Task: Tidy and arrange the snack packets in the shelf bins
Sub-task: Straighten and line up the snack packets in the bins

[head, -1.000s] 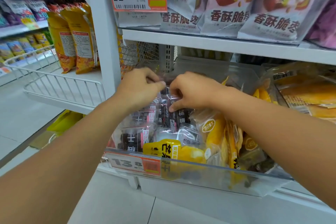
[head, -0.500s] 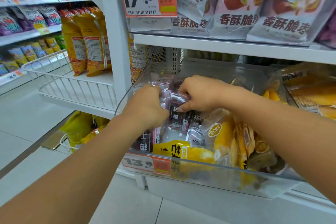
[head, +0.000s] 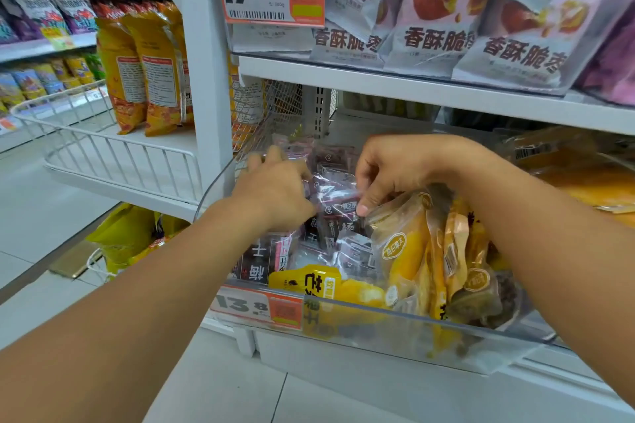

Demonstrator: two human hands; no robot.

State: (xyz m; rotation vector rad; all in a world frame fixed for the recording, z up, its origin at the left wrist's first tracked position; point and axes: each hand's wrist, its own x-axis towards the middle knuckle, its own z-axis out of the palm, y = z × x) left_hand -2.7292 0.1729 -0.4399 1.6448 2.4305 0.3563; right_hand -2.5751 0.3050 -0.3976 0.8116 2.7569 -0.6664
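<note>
In the clear shelf bin (head: 378, 323), at 6 o'clock below the upper shelf (head: 429, 93): both hands work the dark packets (head: 335, 196). Left hand (head: 275, 192), at 9 o'clock of the stack, lies over it with fingers spread; whether its grip holds anything cannot be told. Right hand (head: 395, 172), at 3 o'clock, pinches a dark packet's clear edge. Yellow packets (head: 405, 251) stand crowded at 4 o'clock. Step in hand, apparently: squaring the dark row. Next move likely calls for standing these upright, clear of the yellow ones.
</note>
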